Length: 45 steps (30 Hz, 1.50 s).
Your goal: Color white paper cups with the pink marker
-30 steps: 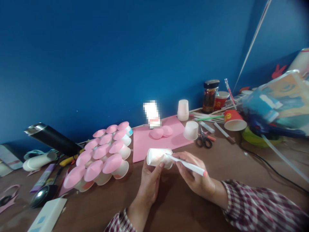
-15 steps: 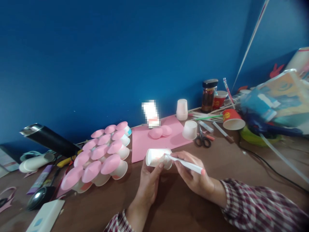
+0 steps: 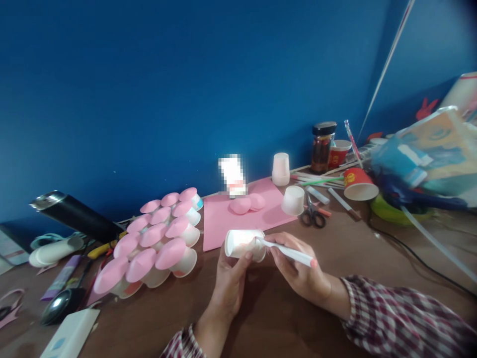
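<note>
My left hand (image 3: 229, 283) holds a small white paper cup (image 3: 242, 243) on its side above the brown table, its bottom facing left. My right hand (image 3: 298, 271) grips a white glue tube (image 3: 288, 253) with a pink end, its tip touching the cup's side near the rim. A cluster of several white cups with pink round tops (image 3: 154, 241) lies to the left of my hands. Behind the held cup lies a pink sheet (image 3: 223, 219) with two pink discs (image 3: 248, 203) on it.
Scissors (image 3: 312, 215), an upturned white cup (image 3: 293, 200), a stack of white cups (image 3: 280, 169), a dark jar (image 3: 322, 140), red paper cups (image 3: 358, 184) and straws lie at the back right. A black tube (image 3: 76, 215) and clutter sit at the left. A blue wall stands behind.
The view shifted slightly. My hands, the cup and the glue tube stay almost where they were.
</note>
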Available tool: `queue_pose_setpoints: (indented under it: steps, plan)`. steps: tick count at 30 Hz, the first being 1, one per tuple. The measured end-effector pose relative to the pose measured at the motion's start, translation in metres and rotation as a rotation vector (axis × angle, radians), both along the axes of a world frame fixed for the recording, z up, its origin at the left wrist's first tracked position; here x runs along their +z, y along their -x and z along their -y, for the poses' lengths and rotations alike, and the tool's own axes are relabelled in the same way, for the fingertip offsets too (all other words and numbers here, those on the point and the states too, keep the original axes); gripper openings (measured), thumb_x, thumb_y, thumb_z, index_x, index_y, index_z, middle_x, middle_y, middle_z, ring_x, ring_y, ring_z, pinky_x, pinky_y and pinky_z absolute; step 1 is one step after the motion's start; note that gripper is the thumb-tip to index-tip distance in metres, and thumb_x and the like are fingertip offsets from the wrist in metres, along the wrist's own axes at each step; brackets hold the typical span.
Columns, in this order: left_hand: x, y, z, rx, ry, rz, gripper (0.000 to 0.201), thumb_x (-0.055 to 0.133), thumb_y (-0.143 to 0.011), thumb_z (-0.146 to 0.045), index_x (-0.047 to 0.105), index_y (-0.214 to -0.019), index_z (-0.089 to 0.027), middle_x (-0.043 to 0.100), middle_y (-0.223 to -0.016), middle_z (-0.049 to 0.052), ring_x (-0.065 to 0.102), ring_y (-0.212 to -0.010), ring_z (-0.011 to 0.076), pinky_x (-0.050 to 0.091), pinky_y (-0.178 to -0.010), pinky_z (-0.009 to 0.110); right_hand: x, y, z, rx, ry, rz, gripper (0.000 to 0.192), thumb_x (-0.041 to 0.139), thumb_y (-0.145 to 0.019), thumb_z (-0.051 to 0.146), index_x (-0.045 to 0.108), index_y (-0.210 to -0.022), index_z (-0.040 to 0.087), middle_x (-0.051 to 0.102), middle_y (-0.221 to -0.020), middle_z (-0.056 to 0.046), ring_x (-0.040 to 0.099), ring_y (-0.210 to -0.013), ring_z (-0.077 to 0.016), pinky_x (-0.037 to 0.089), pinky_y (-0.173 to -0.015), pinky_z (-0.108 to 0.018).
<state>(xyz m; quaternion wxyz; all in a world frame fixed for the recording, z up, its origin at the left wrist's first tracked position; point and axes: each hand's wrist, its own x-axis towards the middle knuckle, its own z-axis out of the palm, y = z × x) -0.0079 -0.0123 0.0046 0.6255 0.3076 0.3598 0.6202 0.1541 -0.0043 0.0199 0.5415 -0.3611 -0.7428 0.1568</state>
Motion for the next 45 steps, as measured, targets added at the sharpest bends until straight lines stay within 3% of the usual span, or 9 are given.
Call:
queue_pose_setpoints:
  steps: [24,33,38,45]
  plan:
    - [0.005,-0.003,0.001,0.000,0.012,-0.024,0.064,0.080,-0.069,-0.024,0.055,-0.129,-0.022,0.071,-0.110,0.008,0.065,-0.103,0.0237,0.045,-0.097,0.038,0.004,0.002,0.006,0.049,-0.016,0.022,0.016,0.049,-0.093,0.016,0.061,-0.104,0.019,0.068,-0.086,-0.006,0.066,-0.076,-0.0179,0.056,-0.072,-0.030]
    - [-0.001,0.006,-0.002,-0.064,-0.013,0.037,0.048,0.071,-0.079,-0.026,0.059,-0.125,-0.021,0.068,-0.117,0.010,0.062,-0.110,0.0266,0.045,-0.098,0.040,-0.005,0.000,-0.001,0.073,0.086,-0.236,0.023,0.044,-0.097,0.022,0.055,-0.117,0.020,0.064,-0.085,-0.005,0.063,-0.071,-0.0157,0.055,-0.066,-0.027]
    - [0.001,0.007,-0.004,-0.080,-0.029,0.100,0.043,0.067,-0.082,-0.024,0.059,-0.125,-0.022,0.068,-0.117,0.009,0.061,-0.113,0.0251,0.045,-0.099,0.039,-0.005,0.005,-0.005,0.052,0.154,-0.150,0.018,0.049,-0.094,0.021,0.057,-0.110,0.019,0.065,-0.094,-0.009,0.065,-0.080,-0.0188,0.055,-0.074,-0.030]
    - [0.001,0.007,-0.005,-0.062,-0.076,0.077,0.044,0.068,-0.081,-0.022,0.060,-0.124,-0.021,0.069,-0.116,0.009,0.061,-0.112,0.0259,0.044,-0.100,0.041,-0.014,0.008,-0.004,0.094,0.223,-0.125,0.022,0.049,-0.095,0.021,0.056,-0.115,0.019,0.067,-0.101,-0.009,0.067,-0.090,-0.0202,0.056,-0.077,-0.028]
